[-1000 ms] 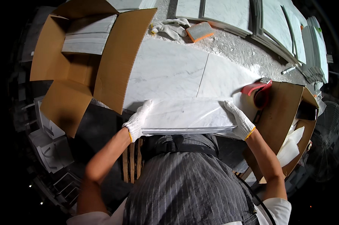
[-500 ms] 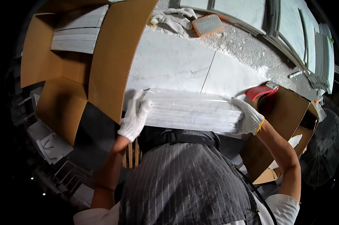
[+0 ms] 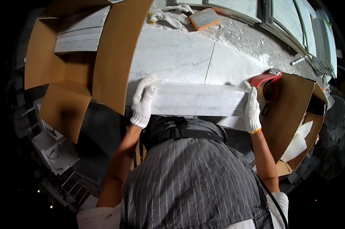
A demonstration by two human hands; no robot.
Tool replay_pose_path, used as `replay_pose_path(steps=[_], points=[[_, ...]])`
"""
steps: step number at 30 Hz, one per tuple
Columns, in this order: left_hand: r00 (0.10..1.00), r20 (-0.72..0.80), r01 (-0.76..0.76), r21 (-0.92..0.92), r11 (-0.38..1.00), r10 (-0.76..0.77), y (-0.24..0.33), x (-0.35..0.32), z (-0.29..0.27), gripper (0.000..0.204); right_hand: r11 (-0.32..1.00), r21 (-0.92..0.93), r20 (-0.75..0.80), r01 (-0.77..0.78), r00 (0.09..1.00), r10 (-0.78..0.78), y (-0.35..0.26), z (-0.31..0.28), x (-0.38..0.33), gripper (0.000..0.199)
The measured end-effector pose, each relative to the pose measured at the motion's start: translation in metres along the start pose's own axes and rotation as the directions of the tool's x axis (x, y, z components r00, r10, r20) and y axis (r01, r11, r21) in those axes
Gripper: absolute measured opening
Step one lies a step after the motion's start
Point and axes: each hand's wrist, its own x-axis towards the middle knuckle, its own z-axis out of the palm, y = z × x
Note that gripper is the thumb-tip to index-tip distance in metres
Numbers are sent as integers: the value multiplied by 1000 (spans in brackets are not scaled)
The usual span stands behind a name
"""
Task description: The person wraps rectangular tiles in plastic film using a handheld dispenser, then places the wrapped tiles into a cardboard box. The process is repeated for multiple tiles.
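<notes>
A wide desk (image 3: pixel 241 42) with a dusty, speckled grey top carries two large white marble slabs with grey veins (image 3: pixel 172 57), laid flat side by side, their edges touching along a seam. At the far edge lies a pair of crumpled white knit gloves (image 3: pixel 168 15), and just beside them a rectangular sanding block with an orange rim (image 3: pixel 204 18). Small white chips lie scattered in the dust near the block. Further right rests a short metal cylinder (image 3: pixel 297 61).
</notes>
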Motion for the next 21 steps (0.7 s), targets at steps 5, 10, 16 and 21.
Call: replay_pose_path(steps=[5, 10, 16, 21], points=[[991, -14, -136, 24, 990, 137, -7, -3, 2, 43, 961, 243, -144, 133, 985, -99, 18, 10, -7, 59], [982, 83, -155, -140, 978, 167, -6, 6, 1, 60, 895, 379, 25, 234, 965, -263, -1, 12, -17, 64], [975, 165, -146, -34, 989, 150, 1, 0, 3, 71, 902, 324, 49, 286, 947, -318, -2, 9, -15, 62], [986, 70, -131, -249, 960, 153, -27, 7, -2, 66, 922, 57, -34, 384, 923, -383, 0, 10, -21, 62]])
